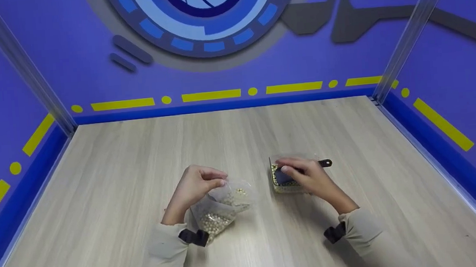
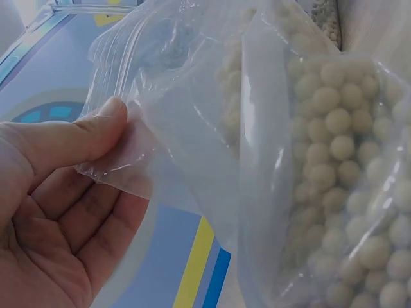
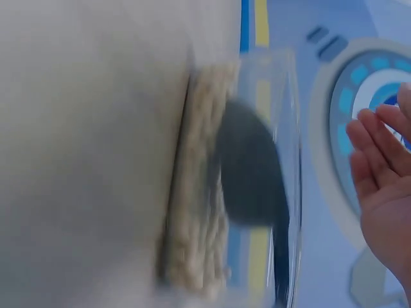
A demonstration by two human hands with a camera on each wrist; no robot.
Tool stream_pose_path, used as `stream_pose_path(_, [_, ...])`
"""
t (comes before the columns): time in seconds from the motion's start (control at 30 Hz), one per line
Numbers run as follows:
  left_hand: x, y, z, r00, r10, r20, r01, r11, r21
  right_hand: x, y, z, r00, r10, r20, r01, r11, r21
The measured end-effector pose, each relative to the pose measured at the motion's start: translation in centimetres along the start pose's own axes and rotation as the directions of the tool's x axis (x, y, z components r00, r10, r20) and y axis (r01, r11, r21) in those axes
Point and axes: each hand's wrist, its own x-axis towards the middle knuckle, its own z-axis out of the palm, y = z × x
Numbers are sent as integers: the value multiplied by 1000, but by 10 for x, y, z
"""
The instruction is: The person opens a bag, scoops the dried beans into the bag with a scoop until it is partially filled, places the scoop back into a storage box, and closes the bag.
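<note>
My left hand point(image 1: 194, 187) pinches the top edge of a clear zip bag point(image 1: 233, 193) between thumb and fingertips. Round cream-coloured beads point(image 2: 340, 128) fill the lower part of this bag, which leans on the table; some lie nearer its mouth. Over to the right, a clear plastic box point(image 1: 294, 189) holds more such beads point(image 3: 199, 192). A dark scoop point(image 3: 250, 170) lies on them, its handle point(image 1: 326, 163) reaching past the box's right side. My right hand point(image 1: 309, 174) hovers over the box, fingers extended and apart from the scoop in the right wrist view.
The wood-patterned table point(image 1: 111, 194) carries the bag and the box. Blue-purple panels point(image 1: 66, 58) with yellow dashes stand along its back and both sides, joined by metal posts point(image 1: 414, 30) at the back corners. Dark straps point(image 1: 335, 233) circle both sleeves.
</note>
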Motion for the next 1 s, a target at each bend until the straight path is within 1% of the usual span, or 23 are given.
stream_pose_path(0.07, [0, 0, 0, 1000, -1, -3, 1, 1000, -1, -1, -6, 8, 996, 35, 82, -40, 998, 49])
stream_pose_path(0.17, [0, 1, 0, 1000, 0, -5, 0, 1000, 4, -4, -14, 21, 980, 68, 189, -83, 994, 74])
stream_pose_path(0.2, [0, 1, 0, 1000, 1, -6, -1, 1000, 3, -5, -16, 25, 974, 73, 217, -91, 993, 74])
stream_pose_path(0.27, [0, 1, -1, 1000, -1, -9, 1, 1000, 7, -6, -21, 32, 967, 77, 241, -95, 993, 65])
stream_pose_path(0.33, [0, 2, -1, 1000, -4, -14, 4, 1000, 8, -7, -25, 38, 968, 76, 239, -86, 996, 34])
stream_pose_path(0.43, [1, 3, -1, 1000, -8, -18, 9, 1000, 10, -8, -29, 44, 975, 62, 215, -63, 998, -6])
stream_pose_path(0.53, [1, 5, -2, 1000, -2, -20, 2, 1000, 18, -8, -32, 48, 980, 15, 198, -9, 999, -32])
stream_pose_path(0.67, [1, 9, -5, 1000, 10, -30, -10, 1000, 13, -3, -34, 48, 984, -54, 170, 57, 998, -13])
stream_pose_path(0.77, [0, 13, -8, 999, 17, -38, -17, 1000, -11, 2, -37, 44, 989, -55, 137, 54, 998, 7])
stream_pose_path(1.0, [0, 24, -10, 999, 38, -39, -41, 996, -80, 13, -42, 24, 995, 23, 95, -29, 997, 67])
